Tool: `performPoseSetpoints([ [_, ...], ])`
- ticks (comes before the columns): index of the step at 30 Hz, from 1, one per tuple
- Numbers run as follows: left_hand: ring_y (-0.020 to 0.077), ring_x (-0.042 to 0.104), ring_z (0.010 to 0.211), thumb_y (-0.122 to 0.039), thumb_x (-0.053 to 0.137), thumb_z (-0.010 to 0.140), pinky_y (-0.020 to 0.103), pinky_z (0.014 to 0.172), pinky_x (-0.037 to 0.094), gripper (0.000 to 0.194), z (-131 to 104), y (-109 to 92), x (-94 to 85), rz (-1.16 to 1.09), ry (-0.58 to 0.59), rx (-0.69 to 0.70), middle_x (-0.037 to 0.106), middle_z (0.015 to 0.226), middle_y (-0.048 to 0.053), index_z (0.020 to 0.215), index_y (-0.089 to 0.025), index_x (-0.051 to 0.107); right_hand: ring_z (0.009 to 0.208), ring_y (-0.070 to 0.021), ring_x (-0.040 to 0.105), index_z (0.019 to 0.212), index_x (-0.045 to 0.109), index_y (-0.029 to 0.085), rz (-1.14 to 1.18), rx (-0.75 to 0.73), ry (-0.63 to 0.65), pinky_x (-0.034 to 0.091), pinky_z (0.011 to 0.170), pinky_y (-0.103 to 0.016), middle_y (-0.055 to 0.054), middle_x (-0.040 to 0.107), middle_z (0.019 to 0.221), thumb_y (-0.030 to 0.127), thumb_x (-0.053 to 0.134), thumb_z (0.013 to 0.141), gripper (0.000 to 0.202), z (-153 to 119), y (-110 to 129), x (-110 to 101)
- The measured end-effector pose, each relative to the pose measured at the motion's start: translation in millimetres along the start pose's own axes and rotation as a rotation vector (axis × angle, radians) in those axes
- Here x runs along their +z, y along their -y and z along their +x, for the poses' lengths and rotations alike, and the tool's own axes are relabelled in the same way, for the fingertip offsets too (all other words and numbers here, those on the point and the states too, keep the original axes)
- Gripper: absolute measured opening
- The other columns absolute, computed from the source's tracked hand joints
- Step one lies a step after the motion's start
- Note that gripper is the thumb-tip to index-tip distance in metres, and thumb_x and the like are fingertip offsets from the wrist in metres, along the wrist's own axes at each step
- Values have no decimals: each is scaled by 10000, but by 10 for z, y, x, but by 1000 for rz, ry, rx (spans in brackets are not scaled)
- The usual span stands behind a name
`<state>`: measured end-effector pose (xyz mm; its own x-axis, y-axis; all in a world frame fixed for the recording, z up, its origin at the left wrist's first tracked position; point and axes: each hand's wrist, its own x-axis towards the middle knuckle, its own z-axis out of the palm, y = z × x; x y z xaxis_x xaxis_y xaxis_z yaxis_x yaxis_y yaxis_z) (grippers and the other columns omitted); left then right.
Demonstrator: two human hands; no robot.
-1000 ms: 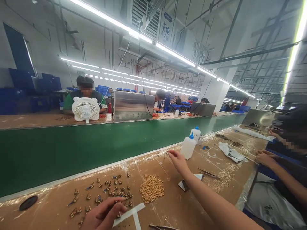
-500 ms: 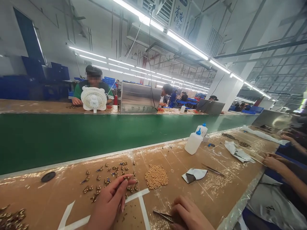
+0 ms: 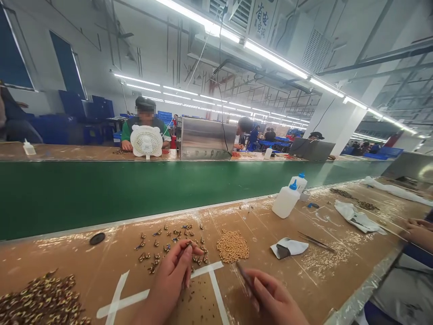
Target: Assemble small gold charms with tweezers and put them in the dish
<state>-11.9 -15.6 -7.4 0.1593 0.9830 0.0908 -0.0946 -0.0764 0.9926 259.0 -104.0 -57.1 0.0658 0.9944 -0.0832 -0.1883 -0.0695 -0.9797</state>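
Note:
My left hand [image 3: 171,273] is closed in a pinch on a small dark brown-and-gold part [image 3: 188,244], mostly covered by the fingertips. It is over the right side of a group of similar loose parts [image 3: 156,233], some with blue bits. My right hand [image 3: 275,298] is wrapped round dark metal tweezers [image 3: 246,279]. Their tip points up and left, at the lower edge of a pile of small round tan beads [image 3: 232,246]. I cannot tell whether the tip touches a bead.
A large heap of brown-and-gold parts [image 3: 43,298] lies at the lower left, near white tape strips [image 3: 126,301]. Right of the beads are a white cloth [image 3: 297,247], other tweezers [image 3: 316,241] and plastic bottles [image 3: 286,201]. A green belt [image 3: 135,194] runs behind; co-workers sit beyond it.
My right hand has raised the tweezers, swinging their tip from pointing left to pointing up at the beads. My left hand keeps its pinch. The view has turned left, showing more of the heap.

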Motion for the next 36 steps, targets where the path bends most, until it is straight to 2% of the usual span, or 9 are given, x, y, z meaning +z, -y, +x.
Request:
performPoseSetpoints([
  [3, 95, 401, 454, -661, 643, 992, 203, 432, 309, 474, -1, 6, 4, -33, -24, 0, 621, 666, -10, 920, -194, 678, 657, -145, 522, 1037, 867, 230, 427, 30, -36, 489, 647, -310, -62, 647, 853, 646, 997, 662, 574, 74, 115, 199],
  [5, 81, 365, 437, -669, 660, 983, 188, 422, 284, 492, 13, 8, -8, -87, -11, -42, 555, 603, -34, 875, -189, 655, 737, -147, 586, 1026, 866, 233, 528, 30, -11, 544, 736, -308, -66, 678, 922, 528, 1017, 708, 460, 186, 287, 367],
  [8, 51, 330, 437, -719, 731, 913, 172, 404, 258, 548, 48, 7, -46, -221, -18, -133, 611, 690, -24, 917, -176, 662, 856, -157, 671, 974, 847, 245, 546, -56, 23, 570, 897, -330, -47, 737, 978, 454, 1021, 731, 365, 520, 578, 606],
  [12, 28, 287, 450, -708, 831, 829, 157, 399, 232, 596, 73, 12, -95, -299, -31, -192, 623, 732, -23, 983, -149, 691, 882, -211, 706, 949, 840, 203, 99, -315, -27, 567, 921, -374, -62, 788, 912, 561, 1005, 683, 475, 1113, 722, 729],
  [16, -4, 274, 435, -659, 826, 860, 159, 413, 239, 550, 48, 5, -98, -301, -30, -206, 698, 868, 14, 991, -139, 701, 787, -210, 695, 905, 819, 195, -120, -376, -47, 566, 822, -362, -50, 779, 838, 593, 941, 733, 450, 1399, 591, 623],
  [18, -5, 277, 429, -634, 821, 867, 166, 410, 248, 518, 37, -5, -83, -300, -19, -216, 711, 917, 19, 1011, -150, 704, 771, -216, 698, 911, 814, 198, -174, -390, -32, 567, 800, -360, -47, 772, 824, 586, 905, 778, 420, 1411, 533, 538],
  [25, 10, 265, 427, -586, 835, 880, 140, 386, 237, 463, 51, 9, -37, -309, -26, -269, 572, 768, -65, 1053, -195, 659, 760, -218, 696, 849, 786, 211, -520, -512, 8, 531, 781, -342, -45, 770, 786, 436, 722, 957, 258, 1367, 577, 391],
  [31, -5, 263, 414, -614, 875, 852, 131, 378, 269, 527, 47, -27, -9, -345, -11, -284, 541, 713, -80, 915, -191, 567, 759, -210, 684, 856, 798, 214, -649, -525, 19, 491, 749, -328, -42, 792, 808, 369, 699, 951, 207, 1373, 575, 420],
  [36, 7, 244, 390, -582, 913, 826, 121, 352, 268, 538, 52, -44, 5, -405, -14, -273, 501, 672, -112, 1091, -253, 580, 789, -222, 699, 880, 803, 204, -690, -498, 50, 486, 749, -333, -59, 805, 843, 377, 695, 957, 219, 1376, 563, 413],
])
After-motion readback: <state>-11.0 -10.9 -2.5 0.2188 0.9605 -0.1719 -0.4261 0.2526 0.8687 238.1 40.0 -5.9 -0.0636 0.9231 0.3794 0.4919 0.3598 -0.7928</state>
